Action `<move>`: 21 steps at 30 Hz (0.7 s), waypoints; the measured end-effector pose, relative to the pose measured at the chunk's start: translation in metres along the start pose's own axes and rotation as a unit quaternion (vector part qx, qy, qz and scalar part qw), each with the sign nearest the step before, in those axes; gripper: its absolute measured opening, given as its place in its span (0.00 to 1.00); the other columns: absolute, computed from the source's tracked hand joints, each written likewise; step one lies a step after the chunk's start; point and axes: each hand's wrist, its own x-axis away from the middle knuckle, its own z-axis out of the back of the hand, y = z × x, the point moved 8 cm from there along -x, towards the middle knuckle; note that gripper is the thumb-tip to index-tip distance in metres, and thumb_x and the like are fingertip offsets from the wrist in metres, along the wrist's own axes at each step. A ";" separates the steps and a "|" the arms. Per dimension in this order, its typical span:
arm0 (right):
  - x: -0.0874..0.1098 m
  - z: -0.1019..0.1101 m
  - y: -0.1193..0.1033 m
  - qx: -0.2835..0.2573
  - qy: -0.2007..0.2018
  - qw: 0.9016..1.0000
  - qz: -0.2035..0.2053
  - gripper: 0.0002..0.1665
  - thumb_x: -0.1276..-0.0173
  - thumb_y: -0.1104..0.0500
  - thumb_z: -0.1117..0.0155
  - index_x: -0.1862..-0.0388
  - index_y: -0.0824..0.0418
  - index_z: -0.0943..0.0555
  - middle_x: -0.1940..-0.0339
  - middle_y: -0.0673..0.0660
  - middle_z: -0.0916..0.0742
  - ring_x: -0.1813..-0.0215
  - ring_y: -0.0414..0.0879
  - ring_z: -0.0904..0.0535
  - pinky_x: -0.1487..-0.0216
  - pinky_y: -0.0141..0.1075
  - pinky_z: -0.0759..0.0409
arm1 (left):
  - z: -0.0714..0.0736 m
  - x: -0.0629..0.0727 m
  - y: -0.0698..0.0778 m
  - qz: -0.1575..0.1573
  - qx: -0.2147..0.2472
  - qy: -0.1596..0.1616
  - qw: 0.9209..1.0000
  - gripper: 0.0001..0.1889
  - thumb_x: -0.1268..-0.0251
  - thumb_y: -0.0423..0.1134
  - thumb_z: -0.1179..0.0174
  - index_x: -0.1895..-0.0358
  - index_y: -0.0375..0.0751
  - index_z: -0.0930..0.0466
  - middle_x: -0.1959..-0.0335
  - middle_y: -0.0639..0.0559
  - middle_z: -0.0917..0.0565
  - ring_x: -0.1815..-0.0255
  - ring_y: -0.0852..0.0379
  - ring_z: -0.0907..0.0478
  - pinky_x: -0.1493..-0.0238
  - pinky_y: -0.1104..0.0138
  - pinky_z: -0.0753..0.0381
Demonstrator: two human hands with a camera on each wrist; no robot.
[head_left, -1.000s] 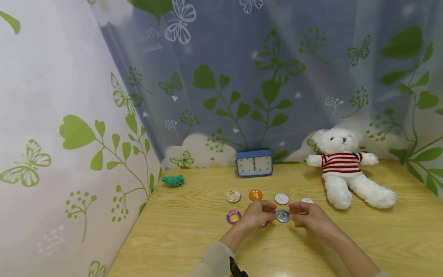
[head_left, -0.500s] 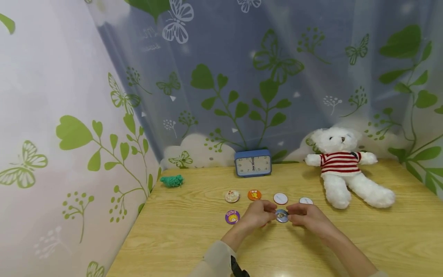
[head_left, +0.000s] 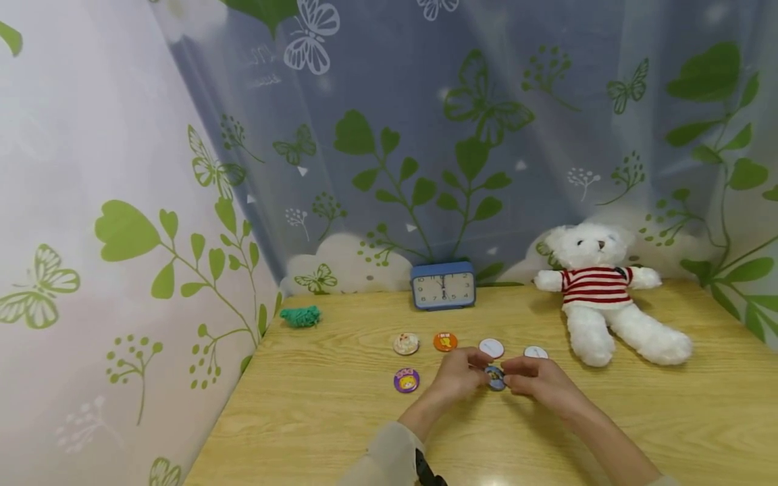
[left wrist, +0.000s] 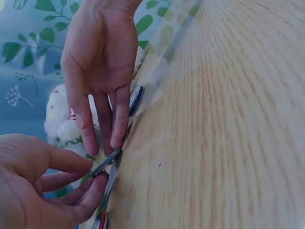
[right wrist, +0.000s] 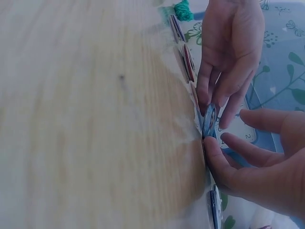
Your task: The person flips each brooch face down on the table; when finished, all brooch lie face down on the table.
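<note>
Far left, a green yarn bundle [head_left: 300,316] sits by the back left corner of the tabletop [head_left: 292,405]. In from the left edge comes a pale sleeve [head_left: 389,452], then two round badges: a cream badge [head_left: 405,343] nearer the back edge and a purple badge [head_left: 406,381] nearer the front. A blue clock [head_left: 443,286] stands upright at the back edge, and in front of it lies an orange badge [head_left: 446,341].

Now the left hand [head_left: 460,373], and its grip is together: thumb and finger pinch the rim of a blue badge [head_left: 495,379]! That badge is between the two hands, out from the back edge, tipped at an angle; whether its rim touches the tabletop, I can't tell. Just behind it, towards the back edge, a white badge [head_left: 491,348] lies flat. A second white badge [head_left: 536,353] lies a little further right, just behind the right hand [head_left: 539,385]. That hand's grip is apart, thumb tip right at the blue badge's rim, fingers spread from the thumb.

Furthest right, a white teddy bear [head_left: 598,297] in a red-striped shirt sits near the back right corner, legs stretched towards the front.
</note>
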 end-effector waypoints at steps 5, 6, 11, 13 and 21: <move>-0.001 0.000 0.002 0.004 0.002 1.000 0.003 0.27 0.24 0.63 0.37 0.33 0.79 0.27 0.38 0.73 0.18 0.43 0.53 0.17 0.44 0.44 0.15 | -0.005 -0.003 0.001 -0.008 -0.012 0.014 1.000 0.12 0.45 0.21 0.31 0.59 0.37 0.10 0.67 0.52 0.12 0.68 0.66 0.23 0.65 0.74 0.21; -0.001 0.000 0.002 0.000 -0.001 1.000 0.004 0.27 0.24 0.63 0.38 0.33 0.79 0.27 0.38 0.73 0.18 0.43 0.53 0.17 0.44 0.45 0.15 | -0.005 -0.003 0.001 -0.011 -0.012 0.017 1.000 0.12 0.45 0.20 0.31 0.59 0.37 0.10 0.68 0.52 0.12 0.69 0.67 0.23 0.66 0.74 0.21; -0.002 -0.001 0.002 -0.021 -0.010 1.000 0.006 0.28 0.23 0.65 0.39 0.32 0.81 0.30 0.38 0.73 0.19 0.42 0.54 0.18 0.43 0.46 0.13 | -0.004 -0.004 0.000 -0.020 -0.004 0.032 0.999 0.14 0.47 0.18 0.33 0.60 0.37 0.10 0.70 0.53 0.14 0.70 0.68 0.24 0.68 0.75 0.22; -0.001 0.000 0.002 -0.020 -0.008 1.000 0.008 0.27 0.23 0.65 0.39 0.32 0.81 0.29 0.39 0.72 0.18 0.43 0.54 0.18 0.44 0.45 0.13 | -0.003 -0.004 0.000 -0.020 0.001 0.036 0.999 0.14 0.48 0.18 0.33 0.60 0.37 0.10 0.71 0.54 0.14 0.70 0.68 0.24 0.69 0.76 0.22; -0.002 0.001 0.004 -0.024 -0.011 1.000 0.012 0.24 0.22 0.66 0.40 0.35 0.81 0.27 0.42 0.70 0.15 0.47 0.50 0.16 0.49 0.41 0.12 | -0.002 -0.002 0.001 -0.017 0.011 0.033 0.999 0.12 0.45 0.19 0.31 0.62 0.38 0.10 0.70 0.53 0.14 0.70 0.68 0.23 0.68 0.76 0.21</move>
